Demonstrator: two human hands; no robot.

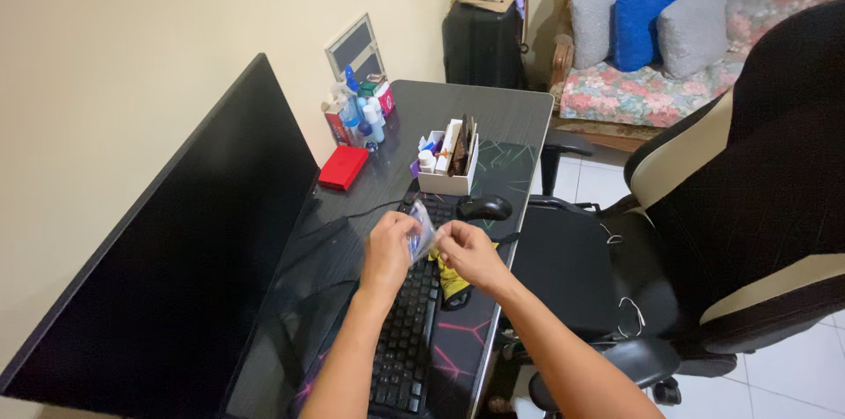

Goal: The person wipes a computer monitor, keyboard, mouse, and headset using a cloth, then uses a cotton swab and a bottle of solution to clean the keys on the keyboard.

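Even, moderately bright indoor light filled the head view, soft glare sheened the dark desk (519, 111), shadows stayed faint, wide-angle distortion bent the edges, and focus held throughout.

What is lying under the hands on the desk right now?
Under both hands and the small clear packet they hold lies the black keyboard. A yellow cloth shows beneath the right hand; how far it extends is hidden by the wrist.
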